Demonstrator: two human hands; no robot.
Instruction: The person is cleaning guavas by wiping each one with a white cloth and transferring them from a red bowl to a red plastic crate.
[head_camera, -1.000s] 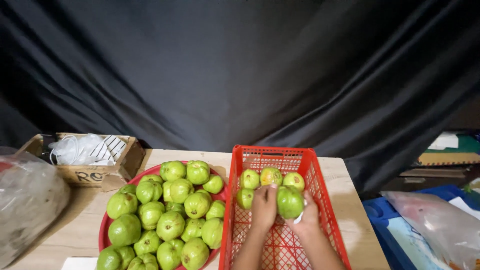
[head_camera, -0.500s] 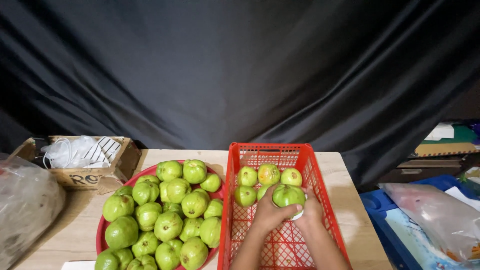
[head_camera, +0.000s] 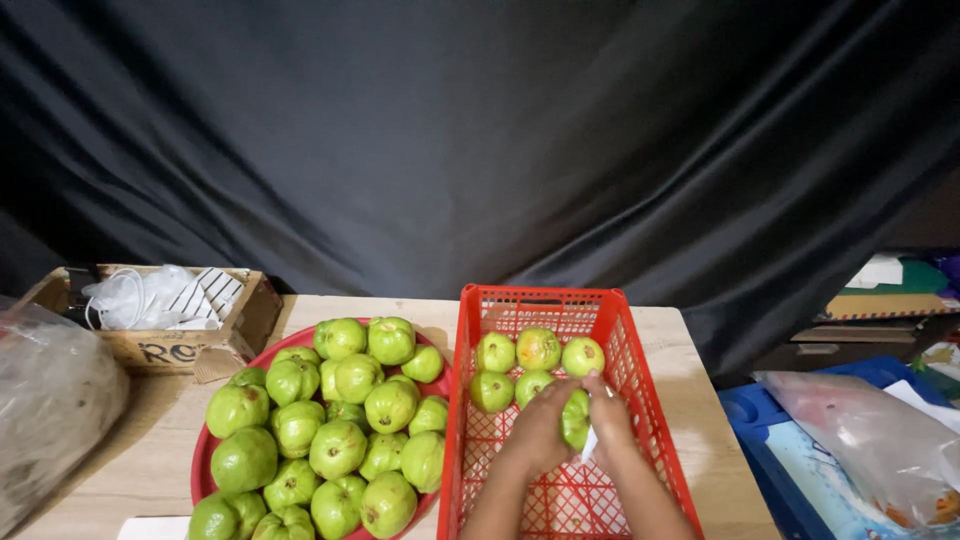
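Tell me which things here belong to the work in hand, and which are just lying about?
In use:
- left hand and right hand, together holding one green fruit
- red crate with five other fruits
- red tray heaped with green fruits

Lying about:
- cardboard box of white bags
- clear plastic bag
- blue bin

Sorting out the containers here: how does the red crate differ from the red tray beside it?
The red crate is rectangular with tall mesh walls; the red tray is round and shallow. The crate holds a few green fruits in its far end, while the tray is heaped full. Both hands grip a fruit inside the crate; none touches the tray. Both are red, on the wooden table.
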